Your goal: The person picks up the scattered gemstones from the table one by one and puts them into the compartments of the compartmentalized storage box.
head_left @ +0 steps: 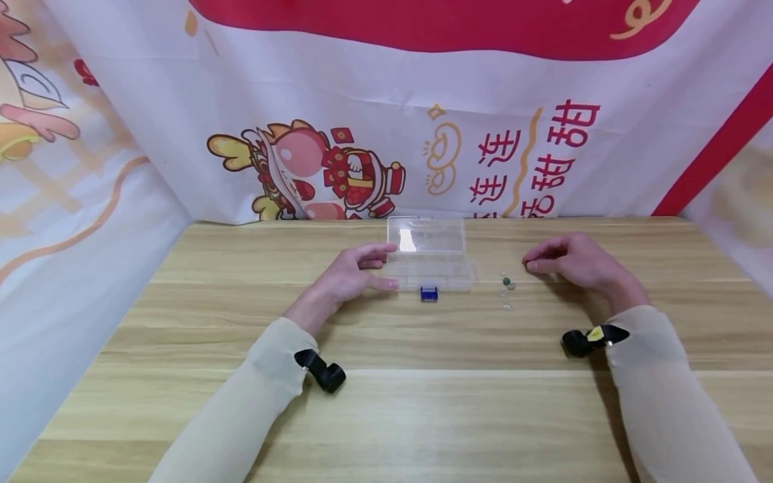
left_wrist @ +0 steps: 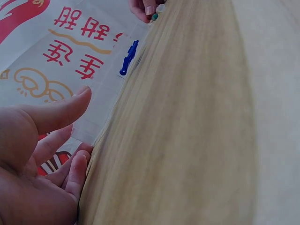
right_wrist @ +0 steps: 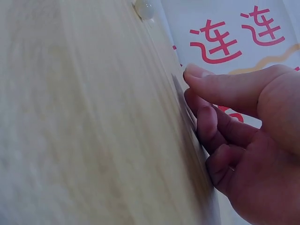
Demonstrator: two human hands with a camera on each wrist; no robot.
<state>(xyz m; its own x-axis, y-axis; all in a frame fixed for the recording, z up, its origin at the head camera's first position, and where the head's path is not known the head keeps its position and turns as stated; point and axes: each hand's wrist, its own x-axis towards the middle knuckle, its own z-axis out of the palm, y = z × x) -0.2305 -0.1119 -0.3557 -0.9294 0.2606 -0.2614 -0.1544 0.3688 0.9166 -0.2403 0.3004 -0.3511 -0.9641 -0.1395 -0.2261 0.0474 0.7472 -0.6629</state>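
A clear plastic compartment box [head_left: 431, 274] stands at the back of the table, its transparent lid [head_left: 435, 235] raised and its blue latch [head_left: 429, 294] at the front. At its left end is my left hand [head_left: 353, 272], thumb by the front corner and fingers by the hinge side, loosely extended and apart. To the right, my right hand [head_left: 582, 261] pinches a small dark red bead [left_wrist: 149, 18] between thumb and forefinger, low over the table; the fingers mostly hide it. Left of that hand lie a green bead [head_left: 506, 282] and several pale or clear beads [head_left: 507, 307].
The wooden table [head_left: 423, 416] reaches back to a white printed cloth [head_left: 362, 80] hanging behind it. More cloth hangs on the left and right. A black wrist camera [head_left: 329, 377] sits on my left sleeve and another [head_left: 576, 343] on the right.
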